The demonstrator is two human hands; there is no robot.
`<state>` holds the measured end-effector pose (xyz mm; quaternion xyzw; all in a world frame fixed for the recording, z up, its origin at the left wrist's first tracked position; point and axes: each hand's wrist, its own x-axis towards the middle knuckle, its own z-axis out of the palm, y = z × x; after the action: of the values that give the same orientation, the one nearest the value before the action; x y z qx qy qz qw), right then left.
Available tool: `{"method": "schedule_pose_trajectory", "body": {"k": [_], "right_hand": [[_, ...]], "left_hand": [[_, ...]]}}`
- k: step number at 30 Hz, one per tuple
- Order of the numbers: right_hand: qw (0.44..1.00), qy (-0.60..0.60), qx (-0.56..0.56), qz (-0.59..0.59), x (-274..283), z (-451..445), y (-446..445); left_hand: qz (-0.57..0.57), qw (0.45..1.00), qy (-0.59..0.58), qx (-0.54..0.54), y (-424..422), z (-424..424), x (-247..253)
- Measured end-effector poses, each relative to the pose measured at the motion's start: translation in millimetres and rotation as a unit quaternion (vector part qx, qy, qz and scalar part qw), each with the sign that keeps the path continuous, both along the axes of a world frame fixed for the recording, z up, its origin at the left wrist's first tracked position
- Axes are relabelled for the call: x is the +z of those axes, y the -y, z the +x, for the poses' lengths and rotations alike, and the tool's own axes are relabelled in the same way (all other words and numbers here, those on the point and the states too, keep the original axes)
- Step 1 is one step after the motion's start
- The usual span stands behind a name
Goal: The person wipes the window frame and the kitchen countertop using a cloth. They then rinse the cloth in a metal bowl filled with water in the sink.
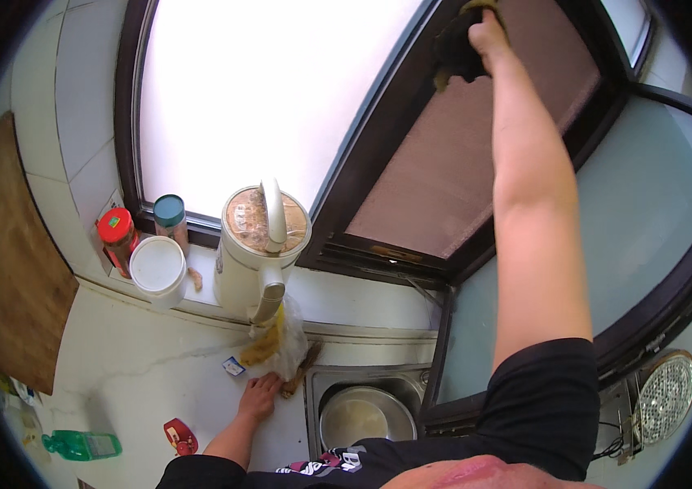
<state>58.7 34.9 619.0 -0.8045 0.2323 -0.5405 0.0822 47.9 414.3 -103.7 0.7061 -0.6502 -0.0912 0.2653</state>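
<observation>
High on the right, my right hand (489,40) presses a dark cloth (461,46) with yellowish edges against the upper part of a dark-framed window screen (443,171). My left hand (260,396) lies on the white countertop (156,360), holding nothing that I can see. Its fingertips are at the lower edge of a clear plastic bag (289,342) and close to a small straw brush (303,370). Yellow material (263,347) shows beside the bag.
A white electric appliance (242,269) with a handled lid stands on the sill, beside a white tub (159,266), a red-lidded jar (117,235) and a teal-lidded jar (171,217). A metal basin (404,415) sits in the sink. An opened window sash (468,342) projects inward. A green bottle (86,445) lies left.
</observation>
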Motion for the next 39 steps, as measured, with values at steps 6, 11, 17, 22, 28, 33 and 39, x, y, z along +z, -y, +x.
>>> {"method": "schedule_pose_trajectory", "body": {"k": [6, 11, 17, 22, 28, 33, 39], "right_hand": [[0.999, -0.001, -0.037, -0.023, 19.0, 5.5, 1.1], [0.971, -0.033, -0.144, -0.190, -17.3, 4.0, 52.9], [0.980, -0.093, -0.158, -0.071, -160.3, -12.2, 25.1], [0.955, -0.254, -0.149, 0.031, -247.4, -30.3, -10.7], [0.985, -0.172, -0.020, 0.010, -250.6, -45.9, 19.0], [0.965, 0.128, 0.223, 0.048, -117.0, -22.0, 16.4], [0.991, 0.104, 0.061, -0.066, 48.1, 6.0, -42.7]], "left_hand": [[-0.017, 1.000, -0.012, -0.007, -1.8, -0.9, 7.9], [-0.027, 1.000, 0.005, -0.012, 0.1, -4.9, 13.8], [-0.025, 0.999, 0.024, 0.000, -1.6, -5.4, 14.2], [-0.009, 0.999, 0.046, 0.004, -1.1, -10.1, 17.2], [-0.010, 0.999, 0.044, 0.002, 4.4, -10.9, 13.7], [-0.002, 0.999, 0.042, 0.013, 3.0, -8.9, 12.4], [0.017, 0.999, 0.037, 0.013, -1.1, -10.2, 13.9]]}}
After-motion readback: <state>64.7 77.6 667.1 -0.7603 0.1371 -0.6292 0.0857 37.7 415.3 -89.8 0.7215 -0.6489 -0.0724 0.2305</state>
